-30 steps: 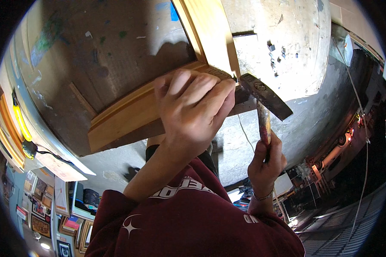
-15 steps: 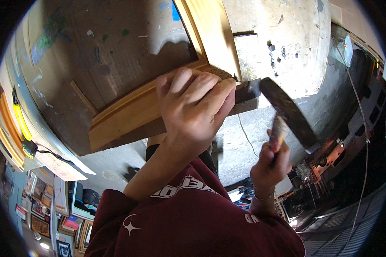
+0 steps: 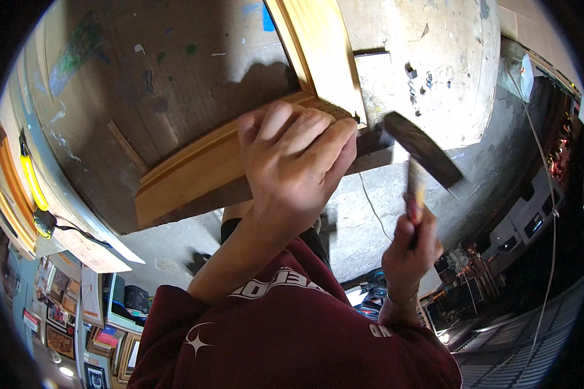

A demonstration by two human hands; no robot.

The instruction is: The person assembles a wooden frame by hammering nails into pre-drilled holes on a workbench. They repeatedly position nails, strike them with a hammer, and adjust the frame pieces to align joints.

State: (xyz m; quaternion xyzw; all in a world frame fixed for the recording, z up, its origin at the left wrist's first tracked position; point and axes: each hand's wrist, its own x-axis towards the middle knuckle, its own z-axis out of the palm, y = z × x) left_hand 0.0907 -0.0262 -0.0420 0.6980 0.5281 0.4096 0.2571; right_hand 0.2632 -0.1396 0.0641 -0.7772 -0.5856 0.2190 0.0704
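My left hand [image 3: 295, 155] is closed over the near rail of a wooden frame [image 3: 194, 172], close to the corner where it meets the upright side. Its fingertips are hidden from view. A small dark spot shows at that corner, too small to name. In my right hand [image 3: 412, 253], held lower right, a hammer [image 3: 425, 150] is gripped by its worn handle, slightly blurred. The dark head tilts, its upper left end just right of the frame's corner; I cannot tell whether it touches anything.
Under the frame lies a paint-stained worktable [image 3: 175, 78] with a thin wood strip [image 3: 127, 146] on it. Small dark pieces [image 3: 418, 84] are scattered at the upper right. A yellow utility knife [image 3: 32, 178] and a tape measure [image 3: 44, 222] lie at the left edge. A cord [image 3: 548, 168] hangs right.
The hammer has shifted a little up and left, its head nearer the frame's corner. My left hand and the frame stay where they were.
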